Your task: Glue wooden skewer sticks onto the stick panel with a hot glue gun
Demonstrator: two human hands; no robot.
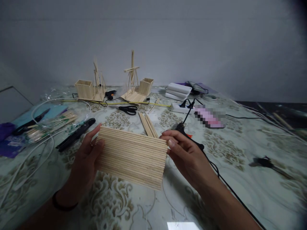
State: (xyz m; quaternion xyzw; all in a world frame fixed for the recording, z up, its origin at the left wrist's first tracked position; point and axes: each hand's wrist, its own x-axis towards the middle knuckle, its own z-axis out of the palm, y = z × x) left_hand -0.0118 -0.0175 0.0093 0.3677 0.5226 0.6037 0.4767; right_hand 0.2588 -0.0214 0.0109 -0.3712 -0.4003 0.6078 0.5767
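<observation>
A flat panel of thin wooden sticks point(131, 156), laid side by side, is held up and tilted above the table. My left hand point(87, 156) grips its left edge, thumb on the front face. At the upper right corner, my right hand point(184, 150) pinches the panel between thumb and fingers. Just behind it lies a small bundle of loose wooden sticks point(148, 124). Close to my right hand is a black glue gun point(181, 128) with an orange part, partly hidden by that hand.
Two stick-built models with boxes point(84, 90) point(146, 86) stand at the back. Black scissors point(128, 110), a black cutter point(76, 134), a power strip point(181, 108), a pink phone-like object point(209, 117) and bagged sticks point(48, 127) lie around. Cables cross the patterned table point(144, 204).
</observation>
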